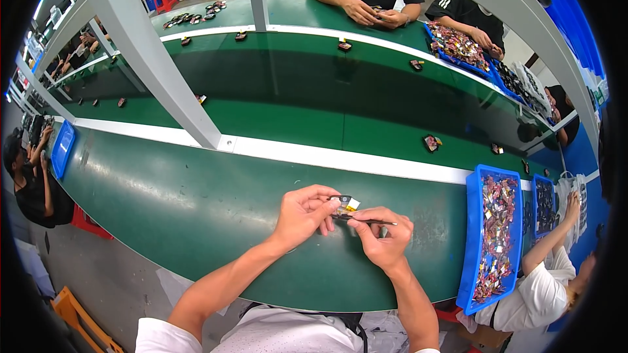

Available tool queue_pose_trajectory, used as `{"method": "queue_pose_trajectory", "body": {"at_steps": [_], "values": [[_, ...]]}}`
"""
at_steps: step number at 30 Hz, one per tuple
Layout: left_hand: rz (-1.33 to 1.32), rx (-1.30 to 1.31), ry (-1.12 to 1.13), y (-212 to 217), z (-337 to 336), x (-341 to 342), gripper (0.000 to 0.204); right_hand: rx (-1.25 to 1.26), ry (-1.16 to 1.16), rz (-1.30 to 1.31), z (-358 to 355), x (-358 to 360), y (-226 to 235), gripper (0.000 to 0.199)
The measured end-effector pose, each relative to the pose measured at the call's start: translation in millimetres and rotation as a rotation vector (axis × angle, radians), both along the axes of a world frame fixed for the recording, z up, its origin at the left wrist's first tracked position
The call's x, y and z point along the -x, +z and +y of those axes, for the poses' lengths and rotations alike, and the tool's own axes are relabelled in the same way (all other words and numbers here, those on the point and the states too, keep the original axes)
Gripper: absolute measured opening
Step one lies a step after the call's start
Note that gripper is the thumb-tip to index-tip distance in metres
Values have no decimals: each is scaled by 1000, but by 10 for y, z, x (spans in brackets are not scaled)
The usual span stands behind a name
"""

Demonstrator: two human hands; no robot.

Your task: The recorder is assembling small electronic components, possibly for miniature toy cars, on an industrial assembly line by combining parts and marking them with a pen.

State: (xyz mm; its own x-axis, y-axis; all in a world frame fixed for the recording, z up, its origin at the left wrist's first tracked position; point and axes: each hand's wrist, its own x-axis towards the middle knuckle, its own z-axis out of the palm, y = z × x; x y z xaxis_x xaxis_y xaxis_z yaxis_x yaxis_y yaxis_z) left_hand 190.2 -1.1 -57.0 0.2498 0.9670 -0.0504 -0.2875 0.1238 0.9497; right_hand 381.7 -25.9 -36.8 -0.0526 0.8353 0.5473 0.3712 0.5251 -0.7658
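Observation:
My left hand (302, 217) pinches a small black casing (339, 201) above the green bench. A piece with a white and yellow face (352, 204) shows at the casing's right edge. My right hand (386, 235) is closed around a slim black tool (379, 221), perhaps tweezers. One end of the tool reaches the casing and the other sticks out to the right past my fingers. The fingers hide part of both things.
A blue tray (470, 242) heaped with small wired parts stands to the right, beside a person in a white shirt (540, 287). Beyond the white rail (353, 161), a green conveyor (288, 114) carries scattered small black units (432, 143). A grey post (154, 52) rises at left. Other people sit opposite.

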Motion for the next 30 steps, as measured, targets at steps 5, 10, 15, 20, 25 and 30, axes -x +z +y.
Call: {"method": "queue_pose_trajectory", "body": {"at_steps": [5,10,15,20,25,30], "values": [[9,18,6,21,-8,-11,18,-32,33,-4,5,7,13,12],[65,40,32,20,-39,-45,17,-164,64,-121,-11,11,24,13],[107,6,76,2,-84,-107,17,-201,46,-149,9,17,-1,14],[184,-38,102,-21,-118,-140,18,-132,36,-152,1,17,29,14],[236,-95,159,13,-164,-195,19,-174,46,-169,18,3,13,15],[284,-137,200,-1,-185,-238,19,-187,51,-167,26,-1,-24,15]]}}
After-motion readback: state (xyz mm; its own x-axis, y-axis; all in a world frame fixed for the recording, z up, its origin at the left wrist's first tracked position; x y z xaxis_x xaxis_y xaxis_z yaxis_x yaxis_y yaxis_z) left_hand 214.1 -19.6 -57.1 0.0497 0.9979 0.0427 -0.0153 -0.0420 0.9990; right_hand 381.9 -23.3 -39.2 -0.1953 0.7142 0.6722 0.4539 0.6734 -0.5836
